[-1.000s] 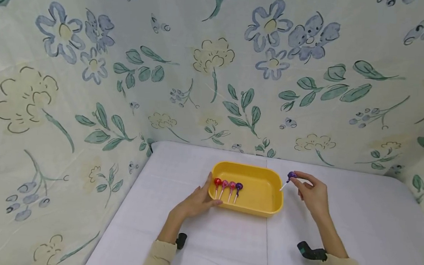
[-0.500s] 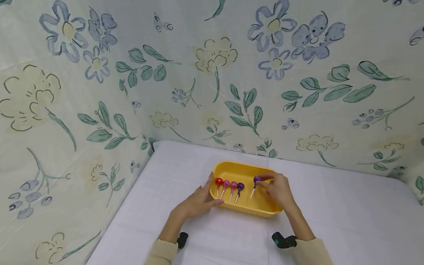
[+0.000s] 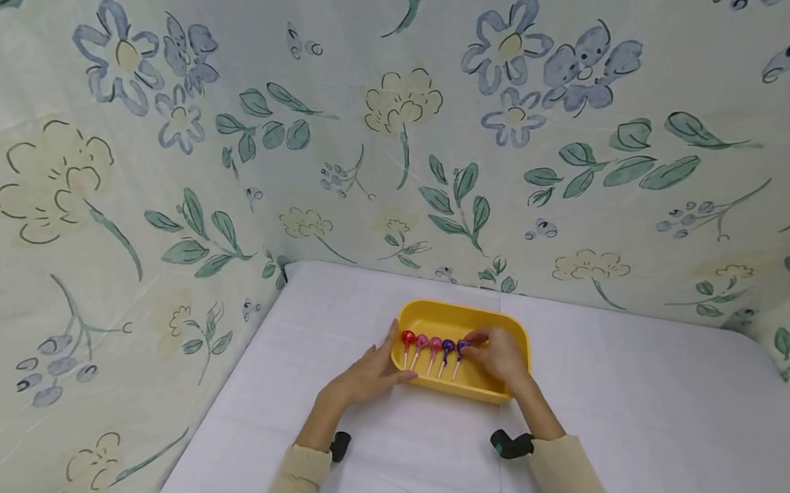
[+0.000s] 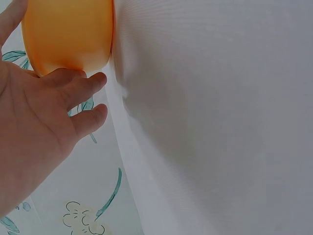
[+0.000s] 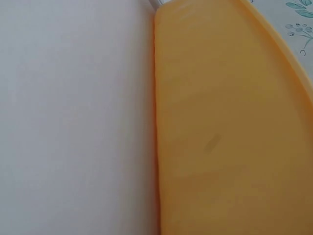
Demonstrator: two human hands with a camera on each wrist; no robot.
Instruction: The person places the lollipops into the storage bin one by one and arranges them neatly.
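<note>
A yellow plastic tray (image 3: 454, 390) lies on the white cloth in the head view. My left hand (image 3: 368, 374) grips its left end, thumb at the near wall and fingers along the left side; the left wrist view shows fingers (image 4: 78, 90) against the tray's outer wall (image 4: 73, 34). Inside, my right hand (image 3: 499, 354) pinches a purple lollipop (image 3: 461, 346) by its head, stick towards the near wall. Left of it lie a red lollipop (image 3: 408, 338), two pink lollipops (image 3: 422, 341) and another purple lollipop (image 3: 448, 347), side by side in a row. The right wrist view hides the right hand.
The white cloth (image 3: 629, 412) covers the table around the tray. Behind it and at the left hangs a flowered curtain (image 3: 346, 160). Each wrist carries a black camera mount (image 3: 510, 444).
My right hand has brought the purple lollipop from beyond the tray's right end leftward into the tray, beside the row. The left hand keeps its hold on the tray.
</note>
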